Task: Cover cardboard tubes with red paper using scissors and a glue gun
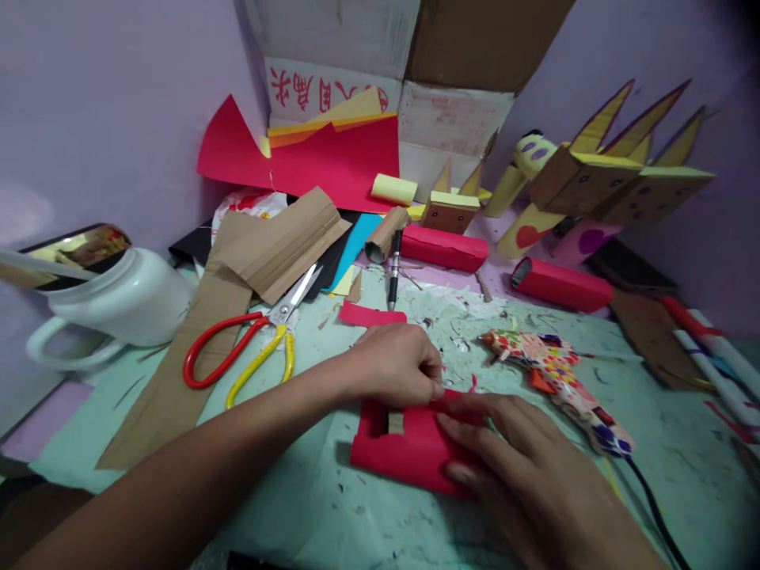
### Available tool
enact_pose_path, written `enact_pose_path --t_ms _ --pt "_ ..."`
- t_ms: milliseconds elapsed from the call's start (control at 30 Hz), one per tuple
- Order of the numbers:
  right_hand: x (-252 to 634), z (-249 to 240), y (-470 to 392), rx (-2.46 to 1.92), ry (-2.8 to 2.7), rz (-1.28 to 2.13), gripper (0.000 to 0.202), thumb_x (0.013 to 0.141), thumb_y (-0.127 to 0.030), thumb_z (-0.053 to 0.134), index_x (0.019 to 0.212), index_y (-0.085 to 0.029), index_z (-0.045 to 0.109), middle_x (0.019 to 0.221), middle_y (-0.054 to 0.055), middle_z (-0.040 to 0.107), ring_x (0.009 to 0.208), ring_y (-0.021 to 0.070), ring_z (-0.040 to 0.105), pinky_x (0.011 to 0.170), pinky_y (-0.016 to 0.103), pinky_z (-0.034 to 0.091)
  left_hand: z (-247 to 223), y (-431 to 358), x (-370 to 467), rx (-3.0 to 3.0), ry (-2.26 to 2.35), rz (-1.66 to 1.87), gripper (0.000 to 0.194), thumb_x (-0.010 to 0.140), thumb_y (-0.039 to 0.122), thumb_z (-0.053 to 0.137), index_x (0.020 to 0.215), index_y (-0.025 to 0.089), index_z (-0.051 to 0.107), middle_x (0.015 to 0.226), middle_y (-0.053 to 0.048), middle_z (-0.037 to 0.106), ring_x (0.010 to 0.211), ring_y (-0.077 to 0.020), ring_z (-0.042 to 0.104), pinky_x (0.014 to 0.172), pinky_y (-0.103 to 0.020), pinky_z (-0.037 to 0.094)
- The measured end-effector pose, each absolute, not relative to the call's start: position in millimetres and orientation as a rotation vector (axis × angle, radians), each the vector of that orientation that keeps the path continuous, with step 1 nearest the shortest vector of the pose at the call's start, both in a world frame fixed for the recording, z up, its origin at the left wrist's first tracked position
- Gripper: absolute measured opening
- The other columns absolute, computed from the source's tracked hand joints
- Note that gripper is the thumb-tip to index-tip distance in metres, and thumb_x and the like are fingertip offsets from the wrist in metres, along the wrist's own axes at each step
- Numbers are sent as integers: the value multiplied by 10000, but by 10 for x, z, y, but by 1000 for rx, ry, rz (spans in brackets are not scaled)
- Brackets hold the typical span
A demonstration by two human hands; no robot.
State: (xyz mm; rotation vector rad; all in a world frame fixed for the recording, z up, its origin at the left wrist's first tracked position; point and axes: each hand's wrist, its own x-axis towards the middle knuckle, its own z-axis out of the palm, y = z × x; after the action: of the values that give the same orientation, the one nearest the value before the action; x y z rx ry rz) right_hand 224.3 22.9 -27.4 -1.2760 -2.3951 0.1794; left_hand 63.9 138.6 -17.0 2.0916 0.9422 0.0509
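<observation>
A red paper piece, folded or rolled, lies on the green-covered table near the front, with a slot showing brown card inside. My left hand is closed at its upper edge, thumb and fingers pressed on the red paper. My right hand lies over its right end, fingers spread along the top. Just behind my left hand is a small red strip. Scissors with one red and one yellow handle lie open to the left. A flower-patterned glue gun rests right of the paper.
Brown cardboard pieces and a white mug stand left. Behind are a pen, red rolls, red sheets and cardboard figures. White tubes lie right; the glue gun's black cord runs to the front.
</observation>
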Motion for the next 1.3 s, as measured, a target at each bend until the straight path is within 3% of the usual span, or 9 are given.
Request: enact_pose_path --t_ms 167,333,533,667,833,1033,1200,1300 --pt "2264 -229 203 -1213 -2476 86 346 882 -450 545 1085 -173 579 941 139 698 761 264 633 671 414 519 -129 1371 649 2093 950 52 115 617 160 580 588 193 685 524 23 614 551 -134 553 462 -223 318" --pt "2281 -241 230 -1252 -2460 91 290 946 -364 460 1127 -161 559 930 110 704 775 239 640 697 390 500 -135 1371 647 2095 960 35 129 625 162 578 598 198 699 495 21 605 533 -138 545 464 -227 331" --pt "2251 -219 312 -1211 -2368 16 214 974 -329 417 971 -173 563 824 37 745 704 183 682 770 377 488 -161 1352 634 2122 939 35 171 640 132 560 657 196 718 639 -3 694 614 -152 586 516 -237 365" --pt "2285 -250 271 -1262 -2344 157 170 907 -298 533 1037 -190 560 937 56 736 804 209 685 753 387 511 -108 1346 608 2138 900 -7 155 706 155 553 608 181 670 576 5 637 565 -132 544 484 -223 336" --pt "2339 -324 201 -1372 -2309 251 334 853 -316 604 1154 -188 537 1284 171 583 1111 289 599 832 438 532 -26 1365 529 2154 777 -95 262 835 296 504 655 179 653 582 11 597 547 -118 503 494 -217 353" --pt "2282 -344 220 -1292 -2225 414 271 832 -243 634 1076 -190 531 1035 103 695 925 216 667 804 373 551 110 1275 433 2248 737 -169 133 748 275 663 850 204 709 801 -16 702 668 -154 599 561 -232 422" --pt "2265 -465 131 -1189 -2184 104 239 854 -237 616 1072 -165 550 1006 104 733 914 215 693 843 370 545 130 977 401 2482 823 -40 229 706 332 727 887 208 665 880 -30 669 795 -226 608 719 -353 496" --pt "2262 -535 52 -1137 -2206 -111 190 865 -212 591 1038 -132 599 972 108 761 886 225 717 832 373 545 30 767 419 2685 831 93 192 697 261 722 850 175 644 874 -57 669 782 -242 601 727 -395 503"
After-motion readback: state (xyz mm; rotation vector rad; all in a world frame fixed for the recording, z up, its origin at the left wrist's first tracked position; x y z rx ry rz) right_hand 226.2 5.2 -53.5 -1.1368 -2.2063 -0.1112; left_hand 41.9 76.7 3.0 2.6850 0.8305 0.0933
